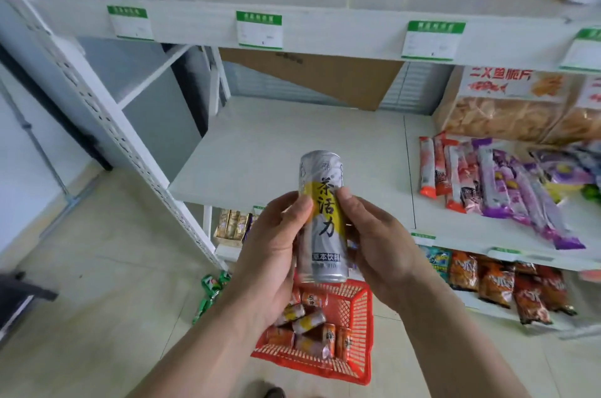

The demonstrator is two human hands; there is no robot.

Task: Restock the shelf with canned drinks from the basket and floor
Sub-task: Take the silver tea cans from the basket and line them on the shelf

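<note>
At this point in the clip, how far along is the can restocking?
Early. No cans stand on the bare white middle shelf. In hand: one tall silver-and-yellow drink can, upright, gripped by both the left hand and the right hand in front of that shelf. Left to do: many orange and yellow cans lie in the red plastic basket, plus green cans on the floor beside it.
</note>
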